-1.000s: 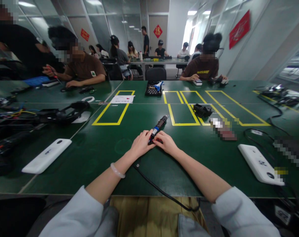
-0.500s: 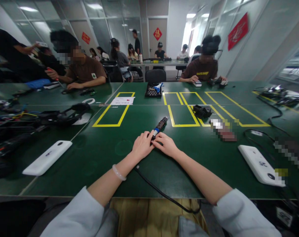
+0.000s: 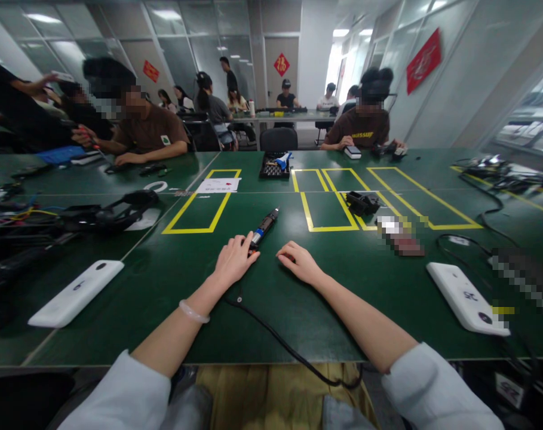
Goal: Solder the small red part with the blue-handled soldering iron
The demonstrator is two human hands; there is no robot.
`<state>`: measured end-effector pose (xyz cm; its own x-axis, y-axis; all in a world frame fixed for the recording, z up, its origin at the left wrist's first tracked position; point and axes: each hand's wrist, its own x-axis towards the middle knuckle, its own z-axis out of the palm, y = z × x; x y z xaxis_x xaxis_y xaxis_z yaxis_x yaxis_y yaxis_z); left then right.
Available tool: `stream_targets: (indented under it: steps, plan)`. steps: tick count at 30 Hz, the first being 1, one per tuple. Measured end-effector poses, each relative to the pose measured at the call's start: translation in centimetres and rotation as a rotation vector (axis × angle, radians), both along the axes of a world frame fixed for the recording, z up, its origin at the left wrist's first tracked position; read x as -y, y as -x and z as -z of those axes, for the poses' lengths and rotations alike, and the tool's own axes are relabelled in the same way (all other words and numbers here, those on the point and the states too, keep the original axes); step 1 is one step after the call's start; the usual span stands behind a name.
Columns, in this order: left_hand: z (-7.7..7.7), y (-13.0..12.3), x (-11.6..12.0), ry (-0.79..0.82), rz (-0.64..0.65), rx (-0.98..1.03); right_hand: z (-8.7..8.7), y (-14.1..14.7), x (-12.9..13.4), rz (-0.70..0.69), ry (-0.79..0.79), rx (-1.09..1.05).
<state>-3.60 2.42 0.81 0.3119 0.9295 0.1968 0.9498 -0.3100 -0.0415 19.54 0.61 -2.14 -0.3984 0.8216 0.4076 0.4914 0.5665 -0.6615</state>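
A black and blue pen-shaped tool (image 3: 265, 225) lies slanted on the green table (image 3: 253, 316), its metal tip pointing away to the upper right. My left hand (image 3: 236, 257) is closed over the tool's near end, which the fingers partly hide. To the right, my right hand (image 3: 300, 261) rests apart from the tool, its fingers curled together with nothing seen in them. A black cable (image 3: 275, 335) runs from below my left hand towards the table's front edge.
White numbered devices lie at left (image 3: 78, 292) and right (image 3: 466, 298). Beyond the hands are a black tray (image 3: 273, 166), a paper sheet (image 3: 218, 186), a black part (image 3: 363, 203) and yellow tape outlines. Dark equipment with wires (image 3: 114, 215) sits left. People sit across the table.
My left hand and the tool have moved left, away from my right hand. My right hand has come off the tool. The view has shifted slightly.
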Motion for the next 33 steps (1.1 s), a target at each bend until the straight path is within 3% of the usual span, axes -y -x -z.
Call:
stream_targets:
  steps: [8,14,18,22,28,33]
  plan:
    - [-0.2,9.4,-3.3,0.076,-0.357,0.035,0.1,0.0,-0.1,0.003,0.007,0.007]
    - [-0.7,15.9,-3.9,0.103,-0.611,0.089,0.2,-0.1,-0.1,-0.007,0.009,0.005]
    - [-0.7,19.0,-4.1,0.093,-0.77,0.08,0.2,-0.1,-0.1,-0.005,0.008,0.008]
    - [-0.5,20.2,-3.7,0.059,-0.873,0.088,0.4,-0.1,-0.3,-0.011,0.009,0.012]
    - [-0.4,19.6,-2.9,-0.13,-0.786,0.109,0.5,-0.1,-0.4,-0.012,0.009,0.026]
    - [-0.5,19.6,-2.7,-0.093,-0.814,0.164,0.4,-0.1,-0.3,-0.005,0.012,0.023]
